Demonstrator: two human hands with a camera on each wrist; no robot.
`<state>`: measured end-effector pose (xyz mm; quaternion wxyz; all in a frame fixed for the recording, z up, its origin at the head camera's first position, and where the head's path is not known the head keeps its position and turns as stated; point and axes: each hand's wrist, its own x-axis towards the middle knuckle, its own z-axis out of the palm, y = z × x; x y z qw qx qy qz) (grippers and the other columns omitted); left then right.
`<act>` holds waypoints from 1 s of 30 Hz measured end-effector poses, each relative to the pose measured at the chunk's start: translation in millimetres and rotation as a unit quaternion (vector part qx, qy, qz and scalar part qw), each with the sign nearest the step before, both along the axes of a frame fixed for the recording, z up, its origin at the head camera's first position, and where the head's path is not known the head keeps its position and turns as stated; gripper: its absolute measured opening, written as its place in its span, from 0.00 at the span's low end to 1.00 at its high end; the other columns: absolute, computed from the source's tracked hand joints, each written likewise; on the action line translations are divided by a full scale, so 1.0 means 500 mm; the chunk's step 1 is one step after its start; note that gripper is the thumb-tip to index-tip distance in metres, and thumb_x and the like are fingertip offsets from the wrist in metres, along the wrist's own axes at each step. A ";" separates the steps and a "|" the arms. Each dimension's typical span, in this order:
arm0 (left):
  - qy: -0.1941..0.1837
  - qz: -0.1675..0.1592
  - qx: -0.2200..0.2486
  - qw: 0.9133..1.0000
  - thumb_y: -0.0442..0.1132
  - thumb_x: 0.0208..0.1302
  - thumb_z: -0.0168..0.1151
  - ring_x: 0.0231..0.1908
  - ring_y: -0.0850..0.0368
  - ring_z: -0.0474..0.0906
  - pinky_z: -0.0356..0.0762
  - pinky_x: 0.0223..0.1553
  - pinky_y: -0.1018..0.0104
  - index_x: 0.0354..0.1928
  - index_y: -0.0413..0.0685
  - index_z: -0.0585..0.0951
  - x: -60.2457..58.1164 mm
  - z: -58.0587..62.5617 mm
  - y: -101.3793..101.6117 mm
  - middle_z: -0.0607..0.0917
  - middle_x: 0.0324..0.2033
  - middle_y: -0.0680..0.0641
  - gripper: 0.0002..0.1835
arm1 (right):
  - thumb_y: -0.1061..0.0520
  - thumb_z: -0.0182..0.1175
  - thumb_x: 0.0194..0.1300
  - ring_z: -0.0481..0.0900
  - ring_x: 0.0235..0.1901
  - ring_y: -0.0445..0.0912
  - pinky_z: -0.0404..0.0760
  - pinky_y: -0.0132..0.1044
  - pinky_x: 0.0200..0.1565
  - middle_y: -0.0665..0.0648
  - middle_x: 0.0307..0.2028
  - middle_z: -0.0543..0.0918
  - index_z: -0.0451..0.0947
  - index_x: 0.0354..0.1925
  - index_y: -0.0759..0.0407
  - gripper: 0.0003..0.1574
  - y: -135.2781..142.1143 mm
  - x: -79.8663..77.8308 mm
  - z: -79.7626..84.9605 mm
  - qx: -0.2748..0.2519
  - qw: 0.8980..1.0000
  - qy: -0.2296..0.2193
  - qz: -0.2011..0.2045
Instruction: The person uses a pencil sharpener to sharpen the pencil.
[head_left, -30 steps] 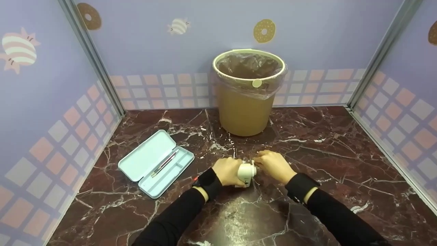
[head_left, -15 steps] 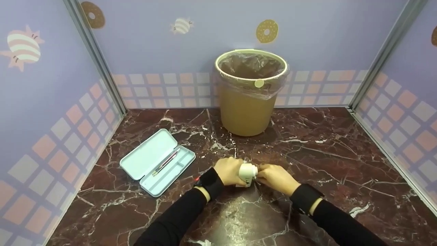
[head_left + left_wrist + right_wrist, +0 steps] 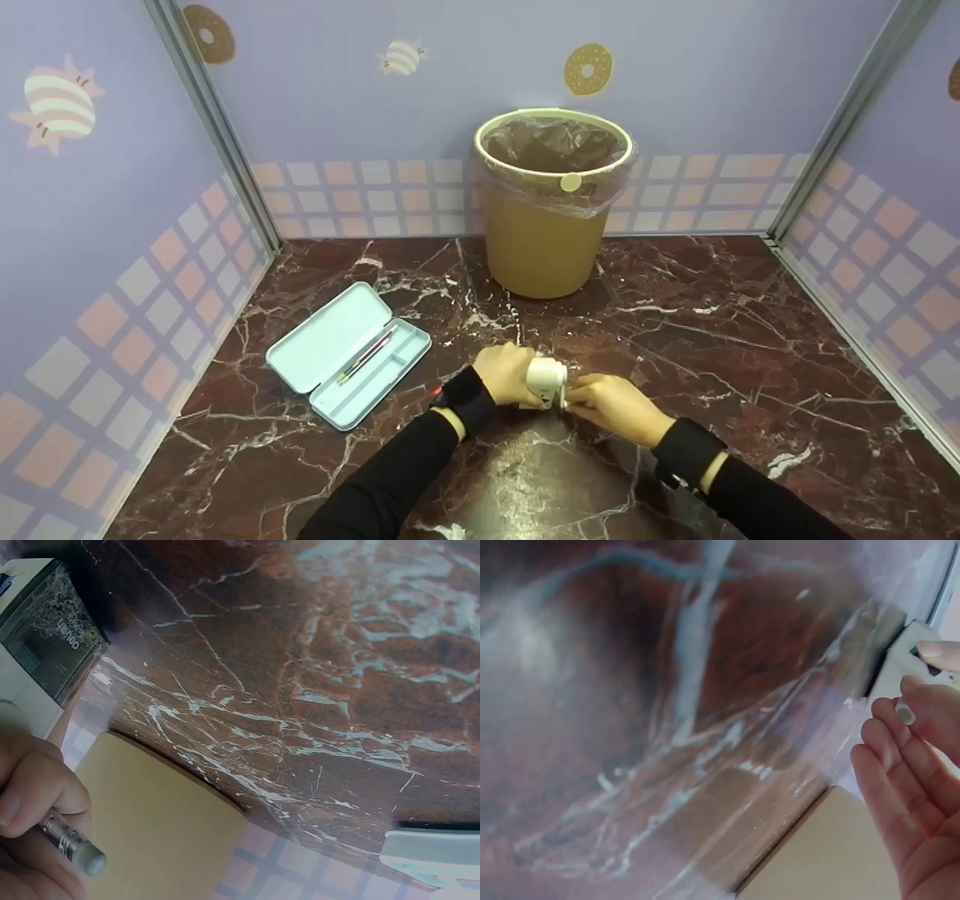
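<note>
A white crank pencil sharpener (image 3: 543,379) stands on the table between my two hands. My left hand (image 3: 504,373) is against its left side, thumb at the front of the body. The left wrist view shows that hand's fingers curled round a pencil (image 3: 73,846), its eraser end sticking out. Beside it is the sharpener's see-through drawer (image 3: 56,634) with shavings inside. On the other side, my right hand (image 3: 616,405) pinches the crank handle (image 3: 905,713), with the crank arm pointing down. The pencil's tip is hidden.
A light blue pencil case (image 3: 324,341) lies open on the left, with slim pencils (image 3: 365,358) in one compartment. At the back stands a tan bin (image 3: 544,247) lined with a clear bag. Patterned walls border the dark marbled table (image 3: 720,352).
My right hand has swung the crank from pointing up to pointing down, moving lower and toward me. The left hand stays at the sharpener. The head view shifts slightly.
</note>
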<state>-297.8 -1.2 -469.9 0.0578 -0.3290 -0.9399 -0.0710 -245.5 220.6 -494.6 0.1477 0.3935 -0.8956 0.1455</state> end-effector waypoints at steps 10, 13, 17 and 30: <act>0.004 0.013 -0.004 1.000 0.61 0.35 0.83 0.29 0.54 0.87 0.84 0.28 0.58 0.33 0.51 0.85 0.002 -0.002 0.005 0.90 0.28 0.50 0.28 | 0.62 0.71 0.60 0.81 0.28 0.40 0.84 0.33 0.35 0.51 0.30 0.83 0.86 0.33 0.55 0.03 0.007 0.019 0.021 0.004 1.000 -0.008 0.010; -0.006 0.013 -0.001 1.000 0.60 0.36 0.84 0.29 0.54 0.86 0.84 0.27 0.58 0.33 0.51 0.85 0.001 0.000 0.004 0.90 0.28 0.50 0.27 | 0.63 0.71 0.60 0.82 0.29 0.41 0.84 0.32 0.35 0.52 0.31 0.85 0.87 0.36 0.57 0.04 0.007 0.024 0.036 -0.013 0.999 -0.033 0.014; -0.008 0.012 -0.001 1.000 0.59 0.36 0.84 0.29 0.55 0.86 0.83 0.27 0.59 0.33 0.51 0.85 -0.002 0.001 -0.002 0.90 0.28 0.50 0.27 | 0.63 0.70 0.60 0.84 0.30 0.42 0.85 0.31 0.35 0.53 0.33 0.87 0.89 0.39 0.59 0.07 0.006 0.025 0.065 -0.031 0.999 -0.038 0.019; -0.011 0.001 -0.016 1.000 0.60 0.37 0.84 0.31 0.54 0.87 0.85 0.30 0.59 0.36 0.52 0.86 -0.002 0.007 -0.002 0.91 0.31 0.51 0.28 | 0.63 0.71 0.61 0.85 0.30 0.43 0.84 0.33 0.34 0.53 0.33 0.87 0.88 0.39 0.59 0.06 0.010 0.017 0.102 -0.034 0.999 -0.011 0.031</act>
